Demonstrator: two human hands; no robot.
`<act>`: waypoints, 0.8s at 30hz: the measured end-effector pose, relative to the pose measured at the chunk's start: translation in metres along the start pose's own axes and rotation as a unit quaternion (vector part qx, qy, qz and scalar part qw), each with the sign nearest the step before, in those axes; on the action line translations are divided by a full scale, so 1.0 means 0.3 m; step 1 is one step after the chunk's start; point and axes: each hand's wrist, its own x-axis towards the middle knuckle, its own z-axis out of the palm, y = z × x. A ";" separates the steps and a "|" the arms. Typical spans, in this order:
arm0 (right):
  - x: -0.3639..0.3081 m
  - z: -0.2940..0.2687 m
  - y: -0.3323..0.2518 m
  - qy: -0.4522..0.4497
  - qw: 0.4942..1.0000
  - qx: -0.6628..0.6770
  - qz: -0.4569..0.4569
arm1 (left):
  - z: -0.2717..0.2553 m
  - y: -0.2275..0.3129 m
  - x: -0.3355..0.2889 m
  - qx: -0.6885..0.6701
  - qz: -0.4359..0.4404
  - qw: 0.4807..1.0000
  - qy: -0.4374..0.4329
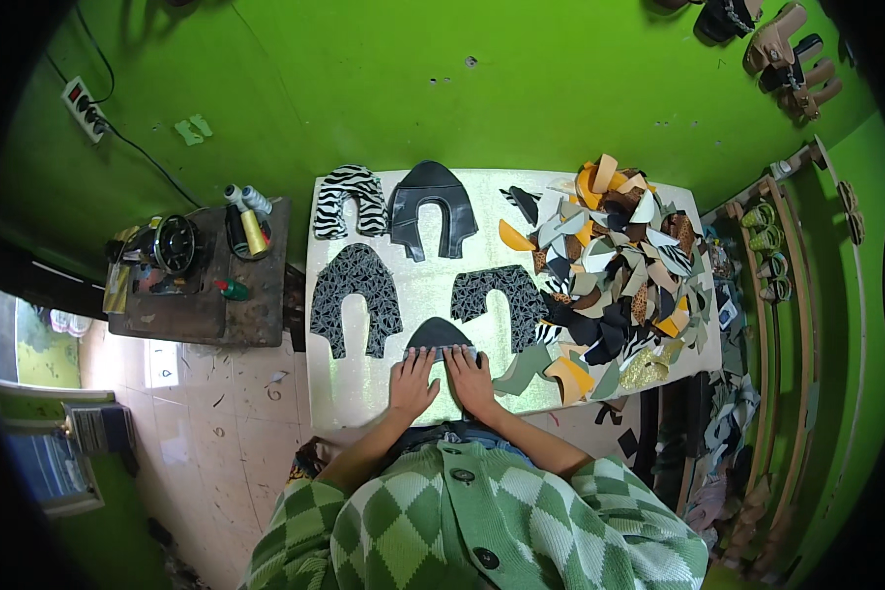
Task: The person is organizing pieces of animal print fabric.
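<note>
My left hand [411, 382] and my right hand [472, 379] lie flat side by side on the white table [344, 383], fingers pressing the near edge of a small dark rounded cut piece [437, 333]. Beyond it lie horseshoe-shaped cut pieces: a black crackle-patterned one [355, 295] on the left, a dark speckled one [501, 300] to the right, a zebra-striped one [349, 200] and a plain black one [431, 209] at the far edge.
A heap of mixed coloured and patterned offcuts [619, 265] covers the table's right side. A sewing machine [172, 246] with thread cones [249, 211] stands on a brown side table at left. Wooden racks with footwear [772, 256] line the right wall.
</note>
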 end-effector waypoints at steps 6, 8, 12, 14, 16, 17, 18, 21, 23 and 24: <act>0.008 0.006 -0.031 -0.053 0.997 0.036 0.040 | 0.002 0.015 -0.009 0.010 -0.009 1.000 -0.010; 0.002 0.013 -0.026 -0.051 0.997 0.042 0.041 | 0.004 0.018 -0.005 0.013 -0.015 1.000 -0.014; 0.014 -0.002 -0.031 -0.056 0.997 0.038 0.042 | 0.002 0.019 0.001 0.012 -0.025 0.999 -0.023; 0.017 -0.002 -0.033 -0.065 0.996 0.037 0.047 | 0.002 0.020 0.005 0.002 -0.030 0.999 -0.027; 0.019 0.000 -0.023 -0.065 0.998 0.012 0.023 | 0.000 0.020 0.006 0.006 -0.028 0.999 -0.027; 0.024 0.002 -0.021 -0.080 0.996 0.025 0.023 | -0.002 0.020 0.006 0.011 -0.025 0.999 -0.025; 0.027 0.001 -0.022 -0.081 0.996 0.024 0.023 | 0.001 0.022 0.007 0.011 -0.026 0.999 -0.025; 0.034 0.000 -0.032 -0.082 0.996 -0.017 0.016 | 0.007 0.025 0.010 0.023 -0.032 0.999 -0.026; 0.043 0.007 -0.032 -0.079 0.996 0.010 0.029 | 0.010 0.022 0.017 0.018 -0.037 0.999 -0.024; 0.046 0.000 -0.031 -0.077 0.997 0.009 0.027 | 0.008 0.019 0.019 0.018 -0.038 0.999 -0.022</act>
